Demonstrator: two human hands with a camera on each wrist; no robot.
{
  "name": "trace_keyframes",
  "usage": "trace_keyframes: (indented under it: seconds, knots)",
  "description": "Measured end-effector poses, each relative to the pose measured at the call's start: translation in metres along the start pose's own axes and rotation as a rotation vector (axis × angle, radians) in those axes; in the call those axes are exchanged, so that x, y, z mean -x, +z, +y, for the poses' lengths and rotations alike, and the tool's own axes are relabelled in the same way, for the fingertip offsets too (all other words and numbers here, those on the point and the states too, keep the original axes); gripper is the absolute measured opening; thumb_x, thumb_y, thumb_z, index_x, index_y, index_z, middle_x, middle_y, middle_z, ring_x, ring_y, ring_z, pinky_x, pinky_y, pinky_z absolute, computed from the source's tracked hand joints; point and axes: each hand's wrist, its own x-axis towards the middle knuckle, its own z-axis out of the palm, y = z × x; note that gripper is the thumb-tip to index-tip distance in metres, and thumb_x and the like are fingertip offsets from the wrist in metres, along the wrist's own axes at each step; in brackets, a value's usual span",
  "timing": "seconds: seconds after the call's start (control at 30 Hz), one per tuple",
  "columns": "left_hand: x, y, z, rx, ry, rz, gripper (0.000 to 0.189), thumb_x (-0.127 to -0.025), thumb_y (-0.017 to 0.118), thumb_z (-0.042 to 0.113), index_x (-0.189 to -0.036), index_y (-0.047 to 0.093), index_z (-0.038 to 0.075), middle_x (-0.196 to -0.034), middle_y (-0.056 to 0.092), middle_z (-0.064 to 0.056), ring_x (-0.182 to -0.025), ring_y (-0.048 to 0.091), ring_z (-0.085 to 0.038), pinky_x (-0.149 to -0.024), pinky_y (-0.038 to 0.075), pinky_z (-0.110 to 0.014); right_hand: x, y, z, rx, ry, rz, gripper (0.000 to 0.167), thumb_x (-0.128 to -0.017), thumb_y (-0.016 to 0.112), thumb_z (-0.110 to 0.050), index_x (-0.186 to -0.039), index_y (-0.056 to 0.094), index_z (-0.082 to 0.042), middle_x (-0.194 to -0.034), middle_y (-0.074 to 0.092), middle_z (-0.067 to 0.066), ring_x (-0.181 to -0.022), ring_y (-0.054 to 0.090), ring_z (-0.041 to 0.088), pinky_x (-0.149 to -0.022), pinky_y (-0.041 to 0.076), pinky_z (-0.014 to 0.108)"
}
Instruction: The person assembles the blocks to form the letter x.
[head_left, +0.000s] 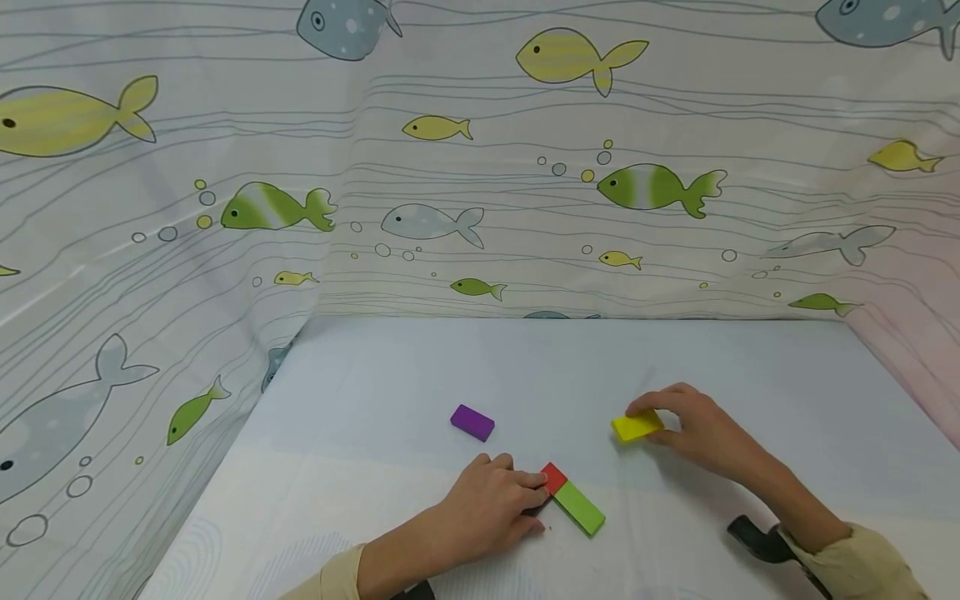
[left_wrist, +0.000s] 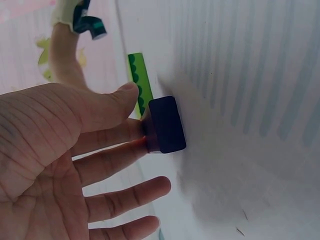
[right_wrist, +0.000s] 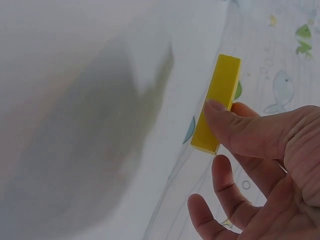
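In the head view a red block (head_left: pixel 553 477) lies on the white table, partly covered by my left hand (head_left: pixel 491 504). The index and middle fingertips touch it, and the fingers look nearly straight in the left wrist view. There, a dark end face (left_wrist: pixel 167 125) shows right at those fingertips, with the thumb apart from it. A long green block (head_left: pixel 580 508) meets the red one at a corner. Farther right, my right hand (head_left: pixel 697 429) pinches a yellow block (head_left: pixel 636 427) between thumb and fingers; in the right wrist view the yellow block (right_wrist: pixel 217 105) is held above the table.
A purple block (head_left: pixel 472 422) lies by itself beyond my left hand. Fish-printed curtain (head_left: pixel 525 167) hangs at the back and left of the table (head_left: pixel 360 375). Pink cloth (head_left: pixel 911 308) borders the right side. Dark straps (head_left: pixel 761 542) are on the wrists.
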Motion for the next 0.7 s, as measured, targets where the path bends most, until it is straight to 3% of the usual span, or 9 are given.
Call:
trace_keyframes:
  seconds: [0.7]
  knots:
    - [0.001,-0.003,0.000,0.012,-0.004,-0.035,0.034,-0.087,0.074,0.040,-0.118,0.074,0.027,-0.123,0.066,0.011,-0.077,0.049,-0.007,-0.058,0.026,-0.019,-0.008,0.006,-0.014,-0.013,-0.033,-0.046,0.042,-0.076,0.081,0.004,-0.108,0.074,-0.022,-0.107,0.067,-0.010,-0.103,0.052,0.021,-0.086,0.050,0.043]
